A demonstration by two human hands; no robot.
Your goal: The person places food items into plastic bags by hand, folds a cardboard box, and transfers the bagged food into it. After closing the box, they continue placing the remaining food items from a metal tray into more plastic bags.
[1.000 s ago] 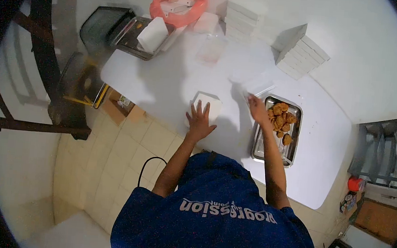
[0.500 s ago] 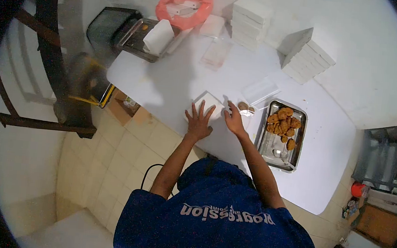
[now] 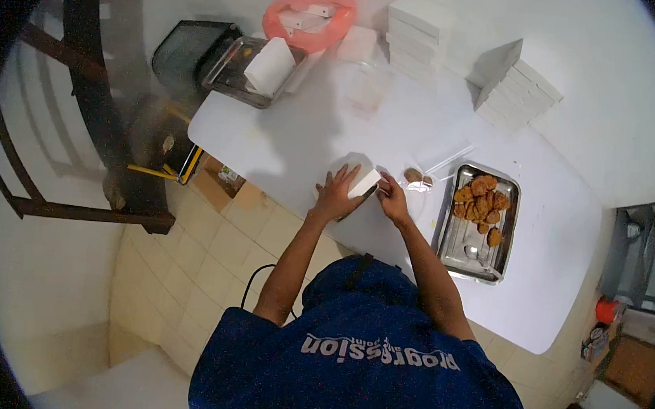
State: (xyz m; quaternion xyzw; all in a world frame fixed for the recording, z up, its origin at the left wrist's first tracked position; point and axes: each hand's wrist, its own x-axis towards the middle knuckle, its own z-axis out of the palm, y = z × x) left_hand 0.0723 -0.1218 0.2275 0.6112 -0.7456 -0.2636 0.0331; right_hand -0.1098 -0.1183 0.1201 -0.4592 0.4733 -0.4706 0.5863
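Note:
Between my two hands a small white cardboard box (image 3: 365, 180) is tipped up at an angle on the table, its dark shaded side toward me. My left hand (image 3: 336, 196) grips it from the left, fingers over its top and side. At its right end, my right hand (image 3: 395, 202) holds the edge with bent fingers; the fingertips are partly hidden. Just right of that hand lie a brown fried piece (image 3: 414, 176) and a clear plastic bag (image 3: 446, 162). A metal tray (image 3: 458, 264) of brown fried pieces (image 3: 485, 199) stands farther right.
Stacks of white boxes (image 3: 416, 37) and leaning white boxes (image 3: 518, 96) stand along the wall. A red plastic bag (image 3: 311, 38), a second metal tray (image 3: 233, 79) and a dark crate (image 3: 189, 52) sit at the back left. An open carton (image 3: 216, 183) is beside the table.
The white box has gone from lying flat under my spread left hand to tipped up between both hands. My right hand has closed onto its right end. The view has shifted slightly.

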